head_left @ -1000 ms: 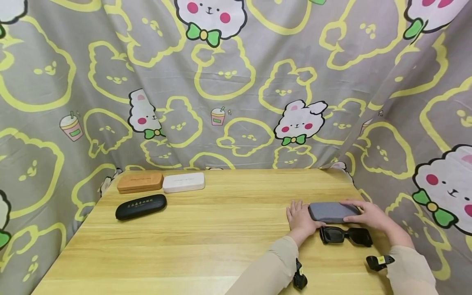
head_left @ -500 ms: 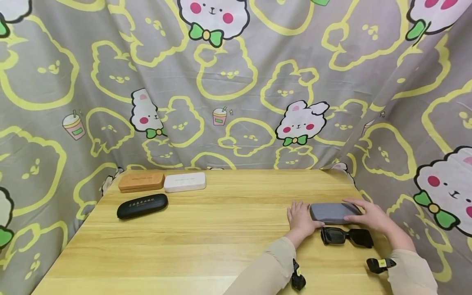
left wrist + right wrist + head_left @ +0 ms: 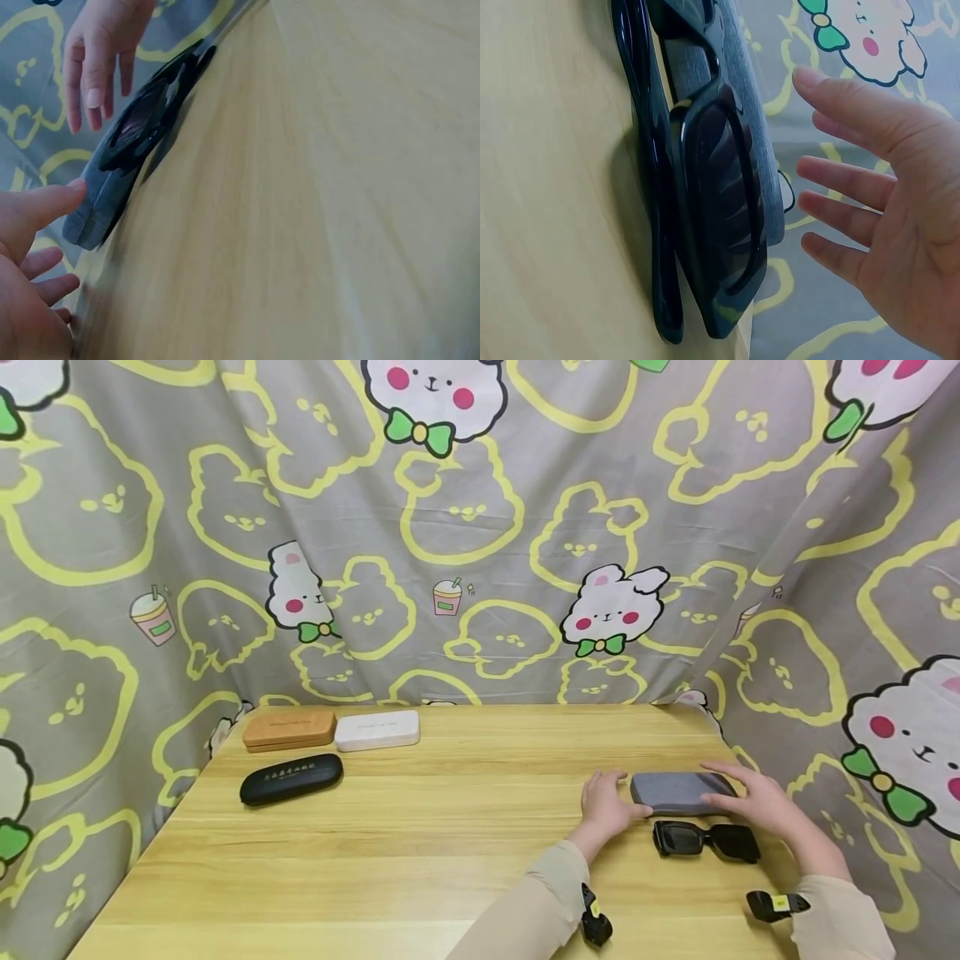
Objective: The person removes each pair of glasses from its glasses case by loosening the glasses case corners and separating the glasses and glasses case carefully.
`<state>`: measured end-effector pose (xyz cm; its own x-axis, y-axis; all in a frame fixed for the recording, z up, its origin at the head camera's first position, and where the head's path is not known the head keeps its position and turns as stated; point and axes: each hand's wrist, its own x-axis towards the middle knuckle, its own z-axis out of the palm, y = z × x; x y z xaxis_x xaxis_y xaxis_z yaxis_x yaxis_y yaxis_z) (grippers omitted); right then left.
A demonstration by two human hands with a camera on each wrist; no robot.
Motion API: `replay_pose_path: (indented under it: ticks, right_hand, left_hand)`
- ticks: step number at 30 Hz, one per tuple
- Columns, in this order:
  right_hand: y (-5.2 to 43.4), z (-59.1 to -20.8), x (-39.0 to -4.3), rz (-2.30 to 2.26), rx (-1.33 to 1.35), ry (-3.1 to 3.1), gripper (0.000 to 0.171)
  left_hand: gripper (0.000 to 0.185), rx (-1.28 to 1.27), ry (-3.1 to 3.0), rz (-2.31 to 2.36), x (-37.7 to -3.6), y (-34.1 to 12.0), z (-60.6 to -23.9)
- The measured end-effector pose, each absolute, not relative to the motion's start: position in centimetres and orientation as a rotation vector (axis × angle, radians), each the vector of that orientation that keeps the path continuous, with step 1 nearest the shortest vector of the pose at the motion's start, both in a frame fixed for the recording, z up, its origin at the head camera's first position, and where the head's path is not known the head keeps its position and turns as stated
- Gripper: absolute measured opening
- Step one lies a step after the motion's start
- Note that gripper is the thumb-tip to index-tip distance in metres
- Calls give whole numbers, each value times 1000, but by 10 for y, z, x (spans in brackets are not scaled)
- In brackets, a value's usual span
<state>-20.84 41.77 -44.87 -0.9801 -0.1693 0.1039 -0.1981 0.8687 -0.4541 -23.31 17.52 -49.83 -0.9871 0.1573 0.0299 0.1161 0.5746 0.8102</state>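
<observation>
A closed grey glasses case [image 3: 678,793] lies on the right side of the table. Black sunglasses [image 3: 707,842] rest just in front of it, their lenses toward the case. My left hand [image 3: 606,806] is at the case's left end, fingers loosely bent, the thumb at or very near its corner in the left wrist view. Over the case's right end is my right hand [image 3: 768,810]. The right wrist view shows that hand's relaxed, spread fingers [image 3: 840,214] apart from the case and the sunglasses. Neither hand grips anything.
At the back left, a brown glasses case [image 3: 290,730] and a white one [image 3: 377,731] lie side by side. A black glasses case [image 3: 291,779] is in front of them. Patterned curtain [image 3: 480,527] encloses the table's [image 3: 420,860] back and sides.
My left hand has drawn slightly left and its fingers have bent more. The right hand has shifted a little right. The grey case and sunglasses stay in place.
</observation>
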Motion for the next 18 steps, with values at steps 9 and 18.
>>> replay_pose_path:
  ticks: [9, 18]
  right_hand:
    - [405, -442, -204, 678, 316, -2944, 60]
    - [392, -432, -199, 683, 342, -2899, 55]
  left_hand:
    - [58, 252, 2621, 1568, -236, 162, -495]
    - [53, 315, 2529, 1636, -238, 140, -490]
